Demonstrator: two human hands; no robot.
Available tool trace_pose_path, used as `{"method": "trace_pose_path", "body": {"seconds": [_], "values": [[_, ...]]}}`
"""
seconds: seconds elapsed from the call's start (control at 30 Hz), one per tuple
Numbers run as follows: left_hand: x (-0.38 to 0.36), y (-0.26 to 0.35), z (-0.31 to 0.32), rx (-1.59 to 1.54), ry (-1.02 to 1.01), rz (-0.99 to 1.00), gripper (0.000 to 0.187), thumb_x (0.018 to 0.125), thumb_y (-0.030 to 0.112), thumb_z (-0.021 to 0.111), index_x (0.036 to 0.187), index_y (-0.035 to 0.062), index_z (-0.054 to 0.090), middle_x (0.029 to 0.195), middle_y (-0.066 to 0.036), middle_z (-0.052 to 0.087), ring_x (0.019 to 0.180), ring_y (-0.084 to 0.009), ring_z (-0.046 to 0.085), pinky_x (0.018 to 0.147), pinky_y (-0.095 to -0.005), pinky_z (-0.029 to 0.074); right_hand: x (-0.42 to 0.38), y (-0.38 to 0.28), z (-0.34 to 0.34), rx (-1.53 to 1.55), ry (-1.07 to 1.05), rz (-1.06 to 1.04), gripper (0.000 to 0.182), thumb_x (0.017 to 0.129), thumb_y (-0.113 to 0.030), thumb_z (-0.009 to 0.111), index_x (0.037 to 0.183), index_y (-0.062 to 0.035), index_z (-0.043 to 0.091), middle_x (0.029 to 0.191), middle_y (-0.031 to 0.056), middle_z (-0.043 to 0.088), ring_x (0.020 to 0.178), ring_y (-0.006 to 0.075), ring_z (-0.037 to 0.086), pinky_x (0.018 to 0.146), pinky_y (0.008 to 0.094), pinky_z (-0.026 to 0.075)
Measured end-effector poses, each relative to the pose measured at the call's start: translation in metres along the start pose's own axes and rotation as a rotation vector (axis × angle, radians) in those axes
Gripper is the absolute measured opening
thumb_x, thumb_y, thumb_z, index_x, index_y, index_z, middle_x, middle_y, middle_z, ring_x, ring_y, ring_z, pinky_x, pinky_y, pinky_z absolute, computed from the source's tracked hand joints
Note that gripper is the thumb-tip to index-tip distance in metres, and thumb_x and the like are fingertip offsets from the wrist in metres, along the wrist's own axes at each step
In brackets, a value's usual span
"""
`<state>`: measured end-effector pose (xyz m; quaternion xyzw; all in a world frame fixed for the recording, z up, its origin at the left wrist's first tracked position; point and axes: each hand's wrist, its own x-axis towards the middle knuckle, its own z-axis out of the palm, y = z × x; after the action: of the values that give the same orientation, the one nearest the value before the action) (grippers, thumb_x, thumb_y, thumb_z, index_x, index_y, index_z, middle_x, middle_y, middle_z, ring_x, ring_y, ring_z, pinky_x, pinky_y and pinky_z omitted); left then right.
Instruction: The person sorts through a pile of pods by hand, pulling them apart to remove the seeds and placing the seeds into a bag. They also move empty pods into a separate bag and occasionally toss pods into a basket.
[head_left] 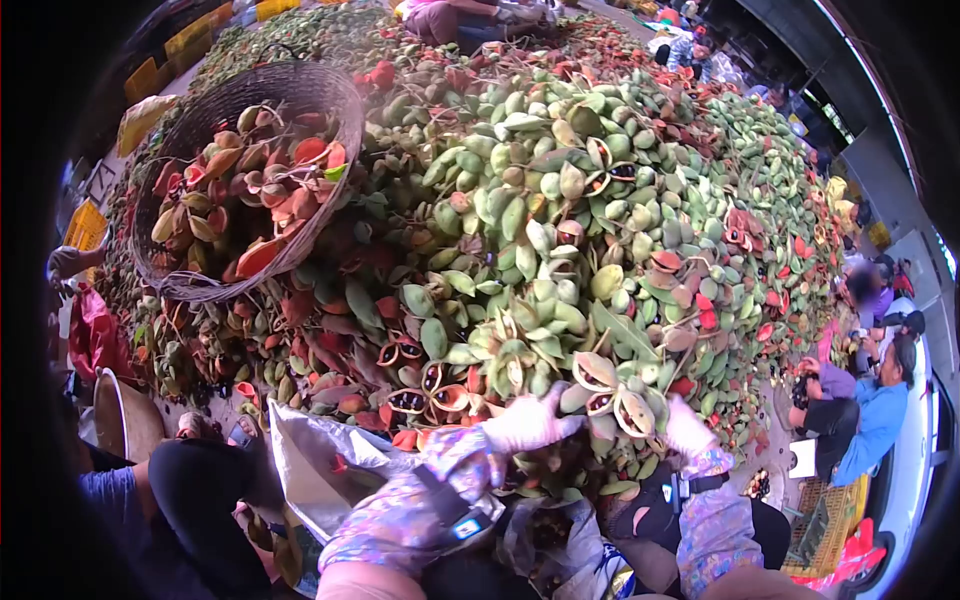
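Observation:
A cluster of split pods with pale rims and dark seeds sits between my two gloved hands, in front of the heap. On its left side, my left hand grips it with thumb and finger. My right hand holds it from the right, some fingers hidden behind the pods. Other opened pods with black seeds lie just left of my left hand. A big heap of green and reddish pods rises beyond. Below my wrists, a plastic bag contains dark contents, hard to make out.
A wicker basket of reddish pods rests on the heap at left. A white sack lies near my left forearm. Beside me on the left sits a person with dark trousers; another in a blue top is at right near a yellow crate.

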<state>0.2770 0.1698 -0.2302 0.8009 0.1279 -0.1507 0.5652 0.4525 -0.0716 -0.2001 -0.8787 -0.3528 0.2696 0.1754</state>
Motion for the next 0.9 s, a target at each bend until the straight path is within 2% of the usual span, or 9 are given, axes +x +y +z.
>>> {"method": "trace_pose_path", "body": {"seconds": [0.1,0.13,0.23,0.33,0.37,0.5,0.57,0.7,0.9], "values": [[-0.042,0.017,-0.039,0.180,-0.012,0.171,0.061,0.080,0.046,0.061,0.123,0.0038,0.050,0.102,-0.021,0.063,0.092,-0.0322,0.063,0.083,-0.0394,0.047,0.015,-0.001,-0.016,-0.418,0.353,-0.006,0.029,0.081,-0.015,0.059,0.108,-0.0035,0.060,0.110,0.0226,0.053,0.096,0.0377,0.056,0.085,0.0414,0.047],[-0.063,0.042,-0.065,0.019,-0.024,0.000,0.046,0.081,0.040,0.062,0.106,0.0017,0.062,0.091,-0.018,0.066,0.083,-0.0249,0.064,0.077,-0.0359,0.048,0.025,-0.009,-0.016,-0.431,0.461,-0.035,0.028,0.081,-0.012,0.056,0.108,-0.0049,0.059,0.113,0.0232,0.052,0.098,0.0387,0.056,0.087,0.0420,0.047],[-0.045,-0.013,-0.104,-0.226,0.926,0.185,0.026,0.083,0.024,0.064,0.093,0.0008,0.066,0.081,-0.011,0.066,0.071,-0.0163,0.062,0.067,-0.0305,0.049,0.074,-0.040,-0.003,-0.222,0.702,-0.234,0.031,0.082,-0.009,0.053,0.113,-0.0089,0.057,0.123,0.0240,0.047,0.107,0.0404,0.052,0.090,0.0413,0.045],[-0.018,-0.100,-0.157,0.756,1.327,-0.009,0.052,0.084,0.041,0.060,0.121,0.0062,0.052,0.108,-0.019,0.060,0.099,-0.0353,0.057,0.085,-0.0414,0.044,0.133,-0.042,0.029,0.081,0.658,-0.368,0.038,0.087,-0.015,0.051,0.125,-0.0070,0.049,0.129,0.0216,0.046,0.120,0.0376,0.044,0.100,0.0386,0.037],[-0.020,-0.107,-0.161,0.224,1.037,-0.200,0.062,0.085,0.051,0.052,0.130,0.0078,0.045,0.118,-0.021,0.055,0.111,-0.0370,0.051,0.093,-0.0418,0.040,0.156,-0.031,0.038,0.162,0.638,-0.347,0.045,0.088,-0.025,0.054,0.130,-0.0100,0.046,0.133,0.0209,0.043,0.120,0.0366,0.044,0.099,0.0381,0.037],[0.045,-0.208,-0.137,0.108,0.886,-0.230,0.078,0.079,0.062,0.051,0.135,0.0080,0.041,0.122,-0.020,0.054,0.111,-0.0376,0.051,0.091,-0.0417,0.043,0.191,-0.040,0.037,0.137,0.106,-0.222,0.058,0.087,-0.048,0.051,0.135,-0.0147,0.042,0.134,0.0153,0.046,0.124,0.0284,0.043,0.103,0.0353,0.033],[0.054,-0.227,-0.129,0.177,0.849,-0.137,0.079,0.075,0.057,0.059,0.135,0.0074,0.041,0.119,-0.021,0.055,0.109,-0.0359,0.053,0.090,-0.0392,0.043,0.196,-0.039,0.042,-0.069,-0.028,-0.381,0.055,0.089,-0.045,0.052,0.131,-0.0108,0.047,0.135,0.0147,0.046,0.122,0.0304,0.044,0.103,0.0358,0.033],[0.058,-0.212,-0.106,-0.163,0.889,0.146,0.083,0.067,0.045,0.071,0.135,0.0070,0.041,0.113,-0.021,0.057,0.103,-0.0316,0.057,0.087,-0.0364,0.045,0.157,-0.031,0.047,0.399,-0.217,0.061,0.053,0.085,-0.050,0.057,0.114,-0.0071,0.062,0.104,0.0055,0.065,0.096,0.0157,0.056,0.087,0.0304,0.041],[0.034,-0.132,-0.059,0.556,0.738,0.006,0.073,0.061,0.048,0.071,0.124,0.0166,0.053,0.102,-0.016,0.056,0.096,-0.0349,0.056,0.082,-0.0429,0.046,0.093,0.008,0.074,1.154,-0.174,-0.041,0.030,0.090,-0.028,0.056,0.109,-0.0051,0.062,0.097,-0.0017,0.062,0.086,0.0088,0.054,0.080,0.0242,0.042]]}}
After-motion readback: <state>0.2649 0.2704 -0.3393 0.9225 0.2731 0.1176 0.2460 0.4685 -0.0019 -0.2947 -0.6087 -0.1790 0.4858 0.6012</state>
